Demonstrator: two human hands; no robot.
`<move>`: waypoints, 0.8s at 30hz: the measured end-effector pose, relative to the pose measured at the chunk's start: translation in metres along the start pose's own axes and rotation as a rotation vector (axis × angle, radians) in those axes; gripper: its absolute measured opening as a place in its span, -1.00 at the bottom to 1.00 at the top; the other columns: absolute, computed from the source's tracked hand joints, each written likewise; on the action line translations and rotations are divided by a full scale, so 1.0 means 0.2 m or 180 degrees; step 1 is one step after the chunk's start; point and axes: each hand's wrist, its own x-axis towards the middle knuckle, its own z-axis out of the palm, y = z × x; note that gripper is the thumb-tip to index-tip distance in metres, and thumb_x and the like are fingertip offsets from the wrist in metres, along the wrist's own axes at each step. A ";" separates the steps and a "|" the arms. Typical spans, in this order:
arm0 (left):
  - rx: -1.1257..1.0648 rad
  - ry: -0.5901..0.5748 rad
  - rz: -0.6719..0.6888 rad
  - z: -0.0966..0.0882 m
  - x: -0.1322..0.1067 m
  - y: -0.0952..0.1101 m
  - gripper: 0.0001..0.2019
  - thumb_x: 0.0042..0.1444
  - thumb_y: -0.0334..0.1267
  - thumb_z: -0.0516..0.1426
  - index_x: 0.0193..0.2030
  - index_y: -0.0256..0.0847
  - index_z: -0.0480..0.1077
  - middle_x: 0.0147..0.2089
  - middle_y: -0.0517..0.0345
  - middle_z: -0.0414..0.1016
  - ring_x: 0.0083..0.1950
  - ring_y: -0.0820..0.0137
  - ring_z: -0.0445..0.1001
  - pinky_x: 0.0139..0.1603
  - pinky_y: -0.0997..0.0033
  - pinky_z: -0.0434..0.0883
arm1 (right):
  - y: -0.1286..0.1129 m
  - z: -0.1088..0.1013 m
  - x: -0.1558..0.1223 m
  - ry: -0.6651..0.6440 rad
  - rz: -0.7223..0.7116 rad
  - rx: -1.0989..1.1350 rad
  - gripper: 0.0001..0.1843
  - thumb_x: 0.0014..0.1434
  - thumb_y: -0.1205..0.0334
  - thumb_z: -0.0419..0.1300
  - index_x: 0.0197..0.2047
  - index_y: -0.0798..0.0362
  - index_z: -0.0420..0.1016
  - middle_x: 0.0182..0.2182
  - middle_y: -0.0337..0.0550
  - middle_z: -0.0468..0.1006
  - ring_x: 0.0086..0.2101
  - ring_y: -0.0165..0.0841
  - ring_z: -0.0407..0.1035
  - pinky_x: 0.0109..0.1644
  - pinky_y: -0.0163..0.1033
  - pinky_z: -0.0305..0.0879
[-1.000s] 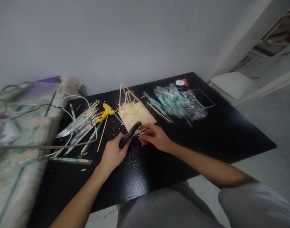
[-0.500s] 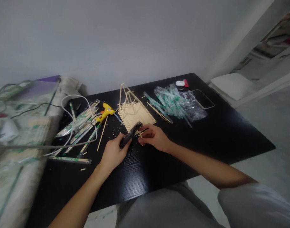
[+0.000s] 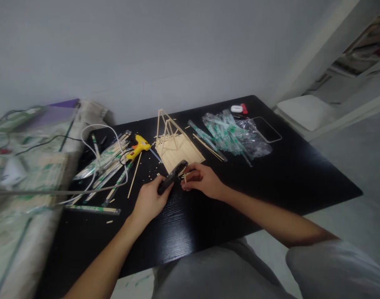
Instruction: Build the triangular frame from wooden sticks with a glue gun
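My left hand [image 3: 151, 198] is wrapped round a long black hand tool [image 3: 172, 177] whose exact kind I cannot make out. The tool's far end reaches the fingers of my right hand [image 3: 205, 181]. Those fingers pinch a short piece of wooden stick [image 3: 185, 179], partly hidden by them. Just beyond both hands lies a flat panel of wooden sticks [image 3: 177, 155] laid side by side. On its far part stands a pointed frame of sticks [image 3: 167, 128], with small cut bits beside it.
A yellow glue gun [image 3: 139, 146] lies left of the panel, near wrapped chopsticks [image 3: 110, 166] and a white cable [image 3: 126, 174]. To the right are empty plastic wrappers [image 3: 225, 133], a phone [image 3: 267, 129] and a white case [image 3: 236, 109] on the black table [image 3: 239, 216].
Both hands keep almost the same place and grip. The short stick piece in my right fingers looks slightly more upright.
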 end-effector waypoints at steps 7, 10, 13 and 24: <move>0.0034 0.0035 0.0028 0.00 0.00 0.00 -0.80 0.28 -0.08 0.11 -0.27 -0.14 0.43 -0.39 0.20 0.55 -0.43 0.35 0.49 -0.37 0.44 0.28 | -0.02 0.01 0.00 -0.0001 -0.0132 -0.0083 -0.57 0.03 0.20 0.48 -0.06 0.07 0.50 -0.41 -0.23 0.65 -0.42 -0.37 0.57 -0.33 -0.29 0.51; 0.0101 0.0051 -0.0006 0.00 0.00 0.00 -0.80 0.27 -0.09 0.11 -0.26 -0.14 0.42 -0.39 0.19 0.55 -0.43 0.34 0.49 -0.38 0.43 0.27 | -0.01 0.01 0.00 -0.0040 -0.0108 -0.0042 -0.60 0.10 0.14 0.44 -0.04 0.07 0.48 -0.33 -0.15 0.68 -0.40 -0.37 0.58 -0.33 -0.29 0.51; 0.0178 0.0022 0.0003 0.00 0.00 -0.01 -0.81 0.27 -0.09 0.11 -0.24 -0.14 0.42 -0.37 0.17 0.56 -0.40 0.32 0.51 -0.37 0.43 0.27 | -0.01 0.00 0.01 -0.0062 -0.0047 0.0070 -0.59 0.16 0.07 0.40 -0.02 0.06 0.43 -0.25 -0.08 0.69 -0.39 -0.35 0.60 -0.33 -0.27 0.52; 0.0532 0.0112 0.0149 0.00 -0.01 -0.02 -0.86 0.26 -0.14 0.11 -0.15 -0.13 0.39 -0.25 0.09 0.59 -0.25 0.22 0.58 -0.25 0.34 0.37 | -0.03 0.00 0.01 -0.0114 -0.0061 0.0022 -0.61 0.20 -0.06 0.34 -0.14 0.07 0.41 -0.28 -0.12 0.63 -0.37 -0.35 0.58 -0.37 -0.30 0.50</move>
